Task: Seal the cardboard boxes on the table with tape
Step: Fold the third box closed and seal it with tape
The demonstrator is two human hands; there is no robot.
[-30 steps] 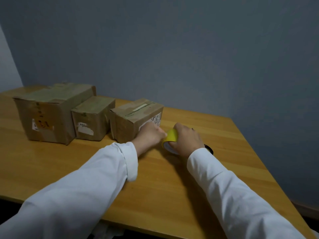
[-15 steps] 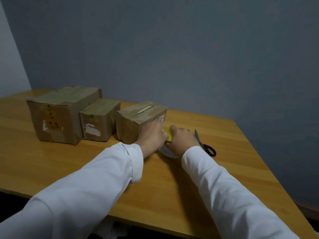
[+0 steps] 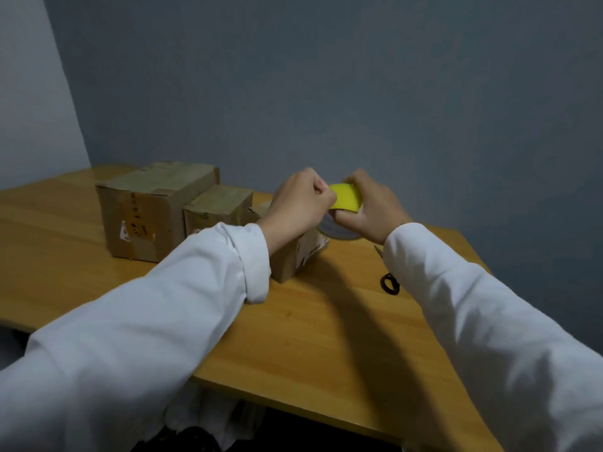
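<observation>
Cardboard boxes, 3 in a row on wooden tabletop (image 3: 342, 324), back-left area, sides touching or nearly so. Large box (image 3: 153, 210) at far left: top flaps down, old tape strips across top, labels and tape patch on front face. Medium box (image 3: 217, 208) just beside it on the right, lower, flaps down, white label partly visible. Small box (image 3: 298, 256) next right, mostly hidden behind left forearm; only a lower corner and a labelled side show.

Left hand (image 3: 298, 207) raised above small box, fingers curled tight, fingertips pinched at the edge of yellow tape roll (image 3: 346, 199). Whether it has the loose tape end: cannot tell, contact pt hidden. Right hand (image 3: 372, 208) wrapped round the roll from the right, fingers over top, thumb under. Roll held in air between both hands, above the right end of small box, not touching tabletop; pale side face of roll shows below the yellow band.

Scissors (image 3: 388, 282) flat on tabletop to the right, black handle loops near the right sleeve (image 3: 473, 321), blade partly covered by it. Both sleeves white; left sleeve (image 3: 146, 321) cuff rolled back.

Grey-blue wall (image 3: 359, 93) behind.
</observation>
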